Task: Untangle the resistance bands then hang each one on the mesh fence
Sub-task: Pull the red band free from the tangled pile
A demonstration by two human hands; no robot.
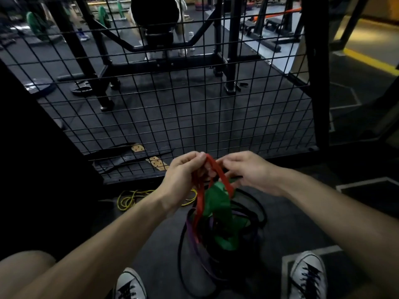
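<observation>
Head view looks down at two bare forearms reaching forward in a dim gym. Left hand (183,172) has its fingers curled round the top of a red resistance band (199,201), pinching it at the loop's peak. Right hand (248,171) is just beside it, fingertips curled in on the same cluster of bands where the red loop meets a green resistance band (220,203). Both bands hang from the hands into a tangled heap with purple bands (192,236) and black bands (257,212) that rests on the dark floor between two white sneakers (307,275). A yellow band (131,199) lies on the floor apart from the heap, near the foot of the black mesh fence (172,108), which stands upright just beyond the hands. Two leather lifting belts (129,156) lie behind the mesh, with rack frames farther back
</observation>
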